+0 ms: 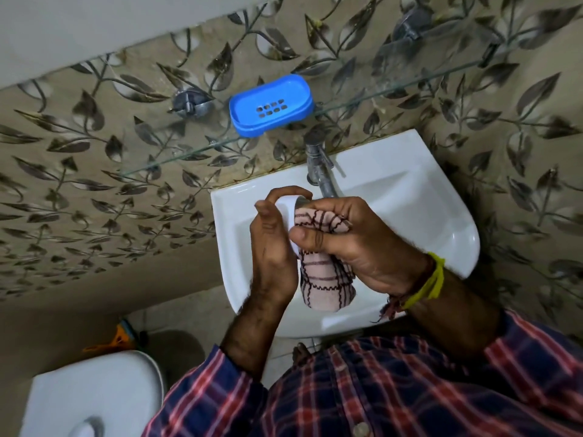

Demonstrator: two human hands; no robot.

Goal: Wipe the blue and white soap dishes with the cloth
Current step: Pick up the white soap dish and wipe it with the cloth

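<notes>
1. Left hand (268,244) grips the white dish (288,206) on edge, over the sink (410,197).
2. Right hand (356,244) clamps the cloth (325,279) against the dish's inner face; best to rub every corner while the left turns it.
3. Blue dish (271,104) waits on the glass shelf (189,152) above the sink.

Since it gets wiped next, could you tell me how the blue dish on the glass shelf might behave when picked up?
The blue dish looks like thin moulded plastic, so probably light and stiff. On the smooth glass shelf, near its front edge, it may slide if nudged.
</notes>
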